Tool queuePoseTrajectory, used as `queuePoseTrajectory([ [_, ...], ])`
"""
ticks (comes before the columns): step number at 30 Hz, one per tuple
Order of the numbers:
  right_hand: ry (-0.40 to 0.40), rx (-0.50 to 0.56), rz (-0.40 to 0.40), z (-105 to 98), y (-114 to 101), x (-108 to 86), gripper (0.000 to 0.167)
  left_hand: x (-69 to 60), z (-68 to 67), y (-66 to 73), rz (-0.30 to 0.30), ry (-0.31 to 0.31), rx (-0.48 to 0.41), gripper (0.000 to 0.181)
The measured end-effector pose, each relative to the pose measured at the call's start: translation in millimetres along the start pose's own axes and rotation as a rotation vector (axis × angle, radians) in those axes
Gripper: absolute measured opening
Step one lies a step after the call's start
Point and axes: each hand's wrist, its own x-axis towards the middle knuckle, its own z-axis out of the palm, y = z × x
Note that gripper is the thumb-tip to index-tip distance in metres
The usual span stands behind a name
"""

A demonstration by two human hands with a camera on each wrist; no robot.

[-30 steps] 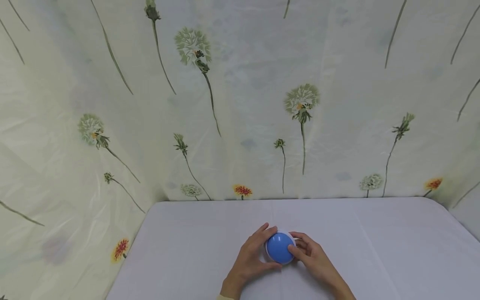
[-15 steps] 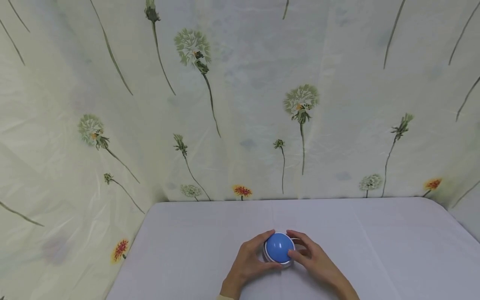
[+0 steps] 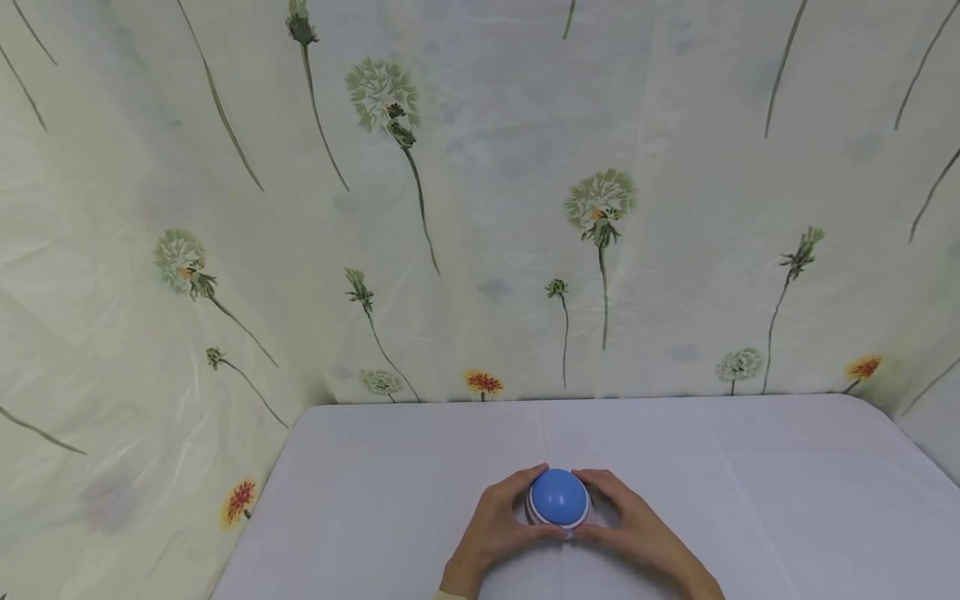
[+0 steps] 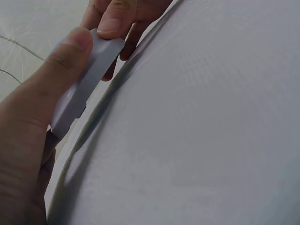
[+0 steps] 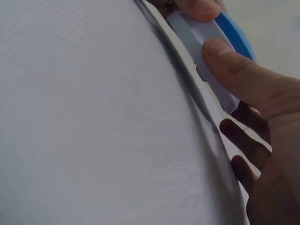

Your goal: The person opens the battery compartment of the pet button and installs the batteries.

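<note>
Between both hands in the head view is a round object with a glossy blue dome (image 3: 559, 497) and a white base, like a large push button. My left hand (image 3: 495, 518) grips its left side, thumb at the near edge and fingers at the far edge. From the right, my right hand (image 3: 633, 525) holds it the same way, with the thumbs almost meeting at the front. The white base (image 4: 86, 86) shows edge-on in the left wrist view, under the thumb. The right wrist view shows a small dark notch on the base's lower edge. Some fingertips are hidden behind the object.
A white-covered table (image 3: 390, 467) with rounded far corners spreads around the hands. Behind it and at the left hangs a pale curtain (image 3: 495, 208) printed with dandelions.
My right thumb has slid off the blue dome to the near rim, and the right fingers have spread along the far side. The dome has tipped slightly away, while the left hand stays nearly in place.
</note>
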Motion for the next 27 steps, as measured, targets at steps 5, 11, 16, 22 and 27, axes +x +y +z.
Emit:
queuePoseTrajectory([
  [5, 0.024, -0.049, -0.057, 2.8, 4.4, 0.1, 0.066, 0.0, 0.3, 0.3, -0.016, -0.018, 0.096, 0.081],
  [11, 0.028, -0.131, 0.063, 4.2, 2.5, -3.0, 0.067, -0.1, 0.9, -1.4, 0.005, -0.026, 0.163, 0.081],
  [16, 0.012, -0.139, 0.137, 5.1, -0.8, -5.2, 0.068, -0.7, -0.1, 0.3, -0.029, -0.052, 0.197, 0.081],
  [22, -0.004, -0.135, 0.172, 4.6, -1.7, -6.9, 0.069, -1.3, -0.7, 3.7, -0.068, -0.086, 0.195, 0.083],
  [27, -0.018, -0.122, 0.194, 2.0, -2.7, -5.8, 0.069, -0.1, -0.2, 4.0, -0.056, -0.070, 0.191, 0.082],
])
